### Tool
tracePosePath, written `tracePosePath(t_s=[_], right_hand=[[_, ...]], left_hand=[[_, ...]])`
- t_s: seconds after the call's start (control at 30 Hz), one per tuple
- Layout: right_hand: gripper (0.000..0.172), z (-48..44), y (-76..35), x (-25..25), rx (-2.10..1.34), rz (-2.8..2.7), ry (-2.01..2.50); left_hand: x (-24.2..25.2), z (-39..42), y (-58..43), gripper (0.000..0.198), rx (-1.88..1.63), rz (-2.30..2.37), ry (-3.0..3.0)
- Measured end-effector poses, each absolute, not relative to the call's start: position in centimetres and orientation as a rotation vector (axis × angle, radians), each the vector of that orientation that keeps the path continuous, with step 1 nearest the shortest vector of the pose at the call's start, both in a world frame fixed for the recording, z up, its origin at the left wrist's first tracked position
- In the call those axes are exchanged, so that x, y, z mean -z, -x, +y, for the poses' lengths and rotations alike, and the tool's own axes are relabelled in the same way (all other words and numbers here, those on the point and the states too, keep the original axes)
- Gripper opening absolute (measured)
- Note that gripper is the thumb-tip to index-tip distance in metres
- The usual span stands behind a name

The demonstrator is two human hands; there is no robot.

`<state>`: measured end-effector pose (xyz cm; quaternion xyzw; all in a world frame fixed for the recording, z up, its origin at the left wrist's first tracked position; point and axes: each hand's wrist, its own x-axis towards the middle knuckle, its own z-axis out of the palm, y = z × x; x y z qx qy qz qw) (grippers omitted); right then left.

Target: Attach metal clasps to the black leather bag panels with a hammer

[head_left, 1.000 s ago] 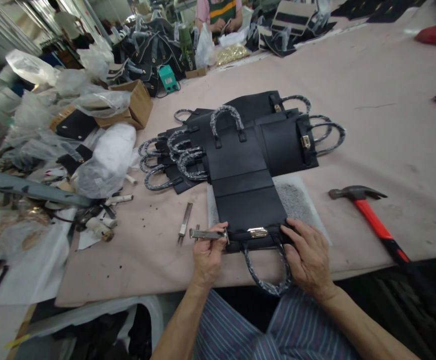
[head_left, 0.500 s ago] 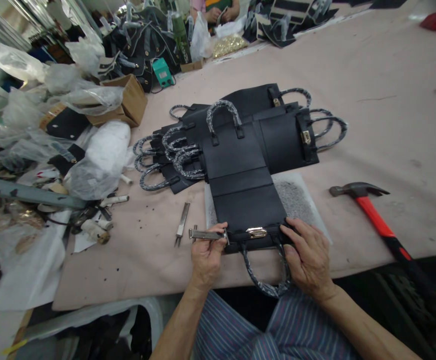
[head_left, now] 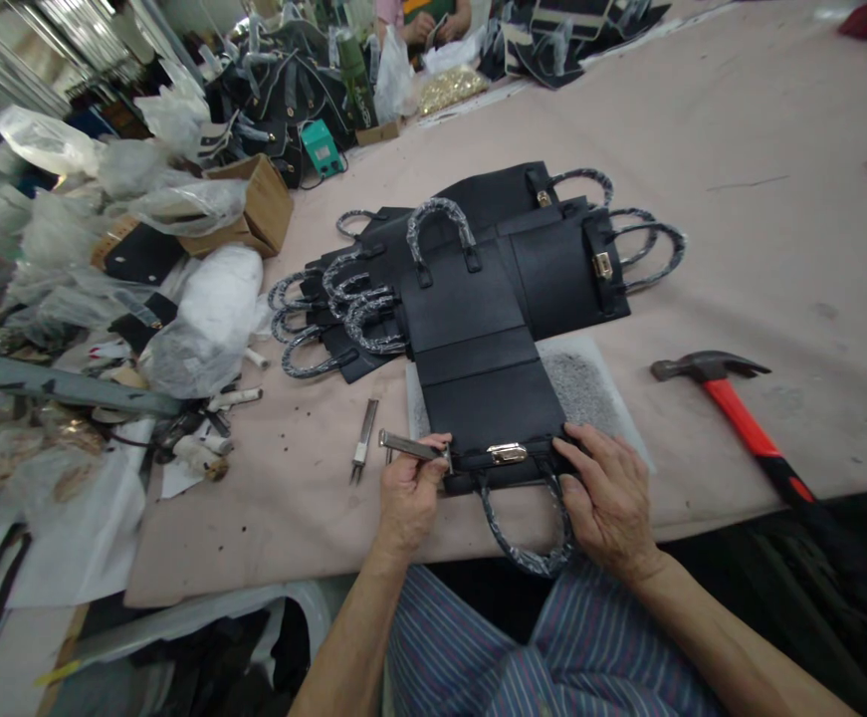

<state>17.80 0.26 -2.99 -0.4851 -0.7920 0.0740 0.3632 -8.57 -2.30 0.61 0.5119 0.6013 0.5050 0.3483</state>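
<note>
A black handbag piece [head_left: 489, 398] lies flat in front of me, with a gold clasp [head_left: 508, 454] on its near strap and a plastic-wrapped handle [head_left: 527, 558] hanging toward me. My left hand [head_left: 409, 498] is closed around a flat metal punch [head_left: 409, 444], whose right end meets the left end of the strap. My right hand [head_left: 608, 493] grips the right end of the strap, fingertips on top and thumb near the handle. Left of the bag, a two-pronged punch [head_left: 363, 441] lies on the table.
A speckled white slab [head_left: 589, 388] lies beneath the bag piece. More black bag pieces [head_left: 559, 269] are stacked behind. A claw hammer [head_left: 739, 418] rests at right. Plastic bags [head_left: 209, 309] and a cardboard box [head_left: 265, 204] crowd the left. Across the table are another person's hands [head_left: 433, 28].
The view has shifted slightly. In my left hand the punch has tilted, its free end now higher. Both hands keep their places at the strap.
</note>
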Motion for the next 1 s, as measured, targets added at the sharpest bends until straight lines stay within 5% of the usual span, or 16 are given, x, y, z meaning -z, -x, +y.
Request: tracePosePath(t_s=[1.0], right_hand=[[0.025,2.1,-21.2,0.2,-0.183,-2.047,1.223]], left_hand=[[-1.0,-2.8,6.6,0.022,-1.142,1.787,-1.729]])
